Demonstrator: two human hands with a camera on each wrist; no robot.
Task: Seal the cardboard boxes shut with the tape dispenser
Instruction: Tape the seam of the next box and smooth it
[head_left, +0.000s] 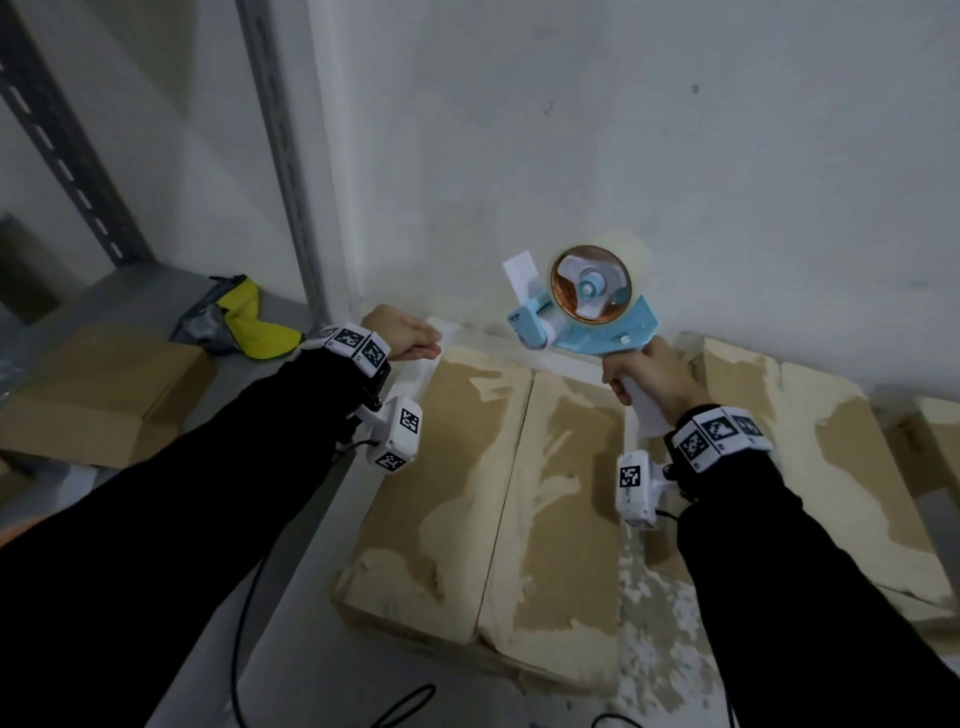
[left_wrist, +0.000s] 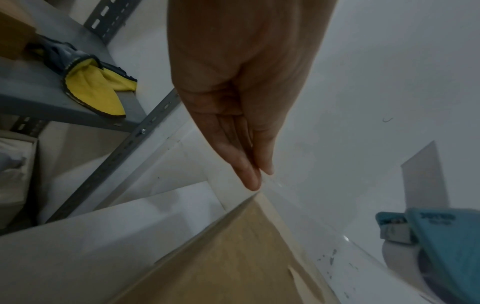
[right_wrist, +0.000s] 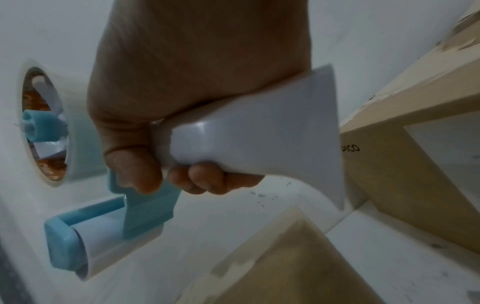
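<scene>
Partly hidden: left hand (head_left: 402, 331) fingertips behind box (head_left: 467, 493) edge.

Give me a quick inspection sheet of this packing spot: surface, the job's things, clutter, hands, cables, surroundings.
Surface: pale floor, scuffed and speckled between the boxes.
Job's things: middle cardboard box, flaps closed, no tape seen along the centre seam, facing torn in patches; second cardboard box to its right; tape dispenser raised above the box's far edge.
Clutter: yellow and grey glove and another brown box on the grey shelf.
Hands: left hand has straight fingers at the middle box's far left corner; right hand grips the dispenser handle.
Cables: black wrist-camera cable hangs from the left arm.
Surroundings: white wall, slotted shelf upright.
</scene>
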